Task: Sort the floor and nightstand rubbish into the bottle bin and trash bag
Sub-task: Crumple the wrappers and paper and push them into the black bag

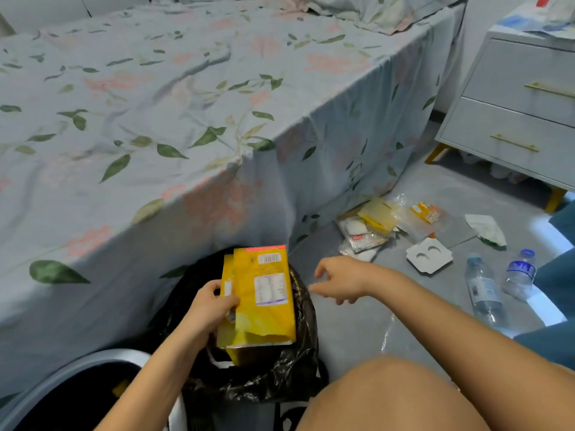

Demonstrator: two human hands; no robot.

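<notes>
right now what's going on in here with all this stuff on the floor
A person crouched by the bed is clearing rubbish. Their left hand grips a flattened yellow carton over the open black trash bag, its lower end already inside. The right hand hovers beside it, fingers loosely curled, holding nothing. Still on the floor: two plastic water bottles, a white cardboard insert and a pile of wrappers near the nightstand.

No legible text anywhere; yellow box point(264, 293) carries a barcode and a white printed panel, characters too blurred; bottle labels point(520, 269) show blue print, unreadable.
</notes>
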